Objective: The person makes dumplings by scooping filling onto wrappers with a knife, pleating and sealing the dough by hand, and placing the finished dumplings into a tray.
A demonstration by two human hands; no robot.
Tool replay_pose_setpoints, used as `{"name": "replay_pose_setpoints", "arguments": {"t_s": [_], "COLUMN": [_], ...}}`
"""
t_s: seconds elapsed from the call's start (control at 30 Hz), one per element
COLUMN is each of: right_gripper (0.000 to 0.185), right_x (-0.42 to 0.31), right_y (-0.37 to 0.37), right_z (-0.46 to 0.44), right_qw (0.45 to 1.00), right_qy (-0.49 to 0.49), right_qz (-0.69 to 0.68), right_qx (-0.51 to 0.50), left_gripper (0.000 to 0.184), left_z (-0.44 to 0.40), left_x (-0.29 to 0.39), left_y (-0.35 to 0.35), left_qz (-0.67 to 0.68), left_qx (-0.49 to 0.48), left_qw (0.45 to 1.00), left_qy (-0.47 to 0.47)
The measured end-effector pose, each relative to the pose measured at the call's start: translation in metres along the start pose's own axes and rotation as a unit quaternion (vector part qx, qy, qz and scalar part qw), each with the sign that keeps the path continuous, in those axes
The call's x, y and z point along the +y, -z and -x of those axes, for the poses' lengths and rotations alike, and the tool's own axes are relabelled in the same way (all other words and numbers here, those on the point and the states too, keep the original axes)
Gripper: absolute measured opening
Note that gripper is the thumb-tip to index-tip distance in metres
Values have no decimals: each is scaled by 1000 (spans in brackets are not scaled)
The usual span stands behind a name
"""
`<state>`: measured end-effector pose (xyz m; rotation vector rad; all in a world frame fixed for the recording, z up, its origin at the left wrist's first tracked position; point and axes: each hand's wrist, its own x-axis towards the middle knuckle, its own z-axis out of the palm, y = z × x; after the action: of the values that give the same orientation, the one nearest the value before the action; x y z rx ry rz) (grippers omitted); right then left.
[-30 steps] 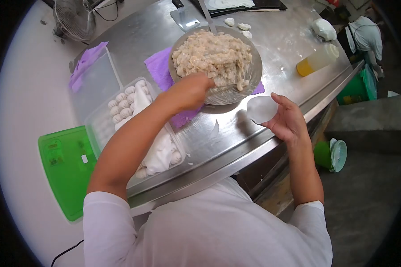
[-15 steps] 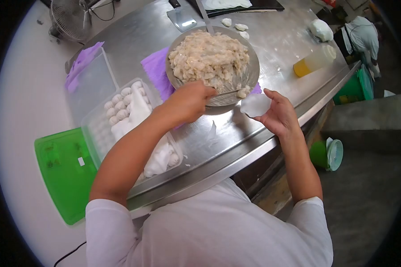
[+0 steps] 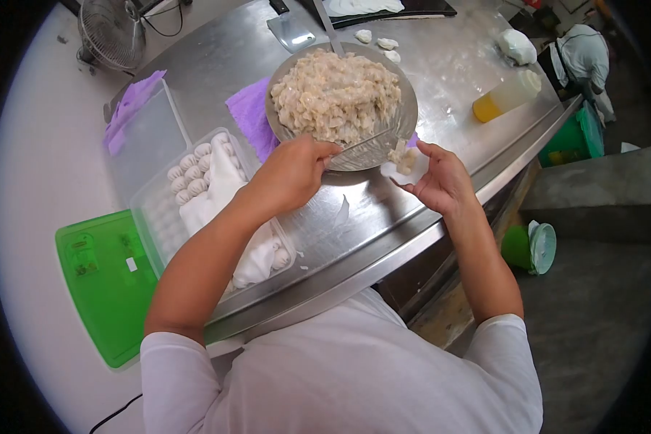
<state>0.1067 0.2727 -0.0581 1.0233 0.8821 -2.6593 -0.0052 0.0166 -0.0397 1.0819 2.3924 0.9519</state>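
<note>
My left hand (image 3: pixel 294 173) is closed around a thin metal stick (image 3: pixel 365 140), whose far end lies over the near side of a metal bowl (image 3: pixel 408 119). Pale, chunky filling (image 3: pixel 336 94) is heaped in that bowl. On the fingers of my right hand (image 3: pixel 443 181), just off the bowl's right edge, rests a round white dumpling wrapper (image 3: pixel 392 171). A small lump of filling (image 3: pixel 402 154) sits on the wrapper, with my thumb at its edge. A purple cloth (image 3: pixel 252 116) shows under the bowl.
At left, a clear plastic box (image 3: pixel 152 217) holds rows of pleated dumplings (image 3: pixel 188 177) partly under a white cloth (image 3: pixel 220 188). Beside it is a green lid (image 3: pixel 98 282). A cleaver (image 3: pixel 291 32), dough pieces (image 3: pixel 388 44) and a yellow-liquid bottle (image 3: pixel 506 98) lie farther back. Another person (image 3: pixel 582 61) bends at right.
The lump of filling has passed from the stick's tip onto the wrapper in my right hand. My left hand has drawn slightly left, and the stick's end is now away from the wrapper.
</note>
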Motion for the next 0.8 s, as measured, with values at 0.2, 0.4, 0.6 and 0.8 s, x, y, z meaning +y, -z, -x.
{"name": "replay_pose_setpoints", "arguments": {"t_s": [0.2,0.4,0.6,0.8], "right_gripper": [43,45,42,43], "right_x": [2,2,5,7], "right_y": [-21,-5,-12,-11], "right_z": [20,15,18,18], "right_qw": [997,999,998,997], "right_qy": [64,37,61,54], "right_qz": [16,6,-4,-9], "right_qx": [43,6,-24,-59], "left_gripper": [27,28,30,37], "left_z": [2,8,10,25], "left_x": [11,21,24,40], "left_y": [-13,16,10,13], "left_qz": [66,10,71,-72], "left_qx": [-81,-44,-66,-52], "left_qw": [994,999,995,995], "left_qy": [-39,-31,-31,-36]}}
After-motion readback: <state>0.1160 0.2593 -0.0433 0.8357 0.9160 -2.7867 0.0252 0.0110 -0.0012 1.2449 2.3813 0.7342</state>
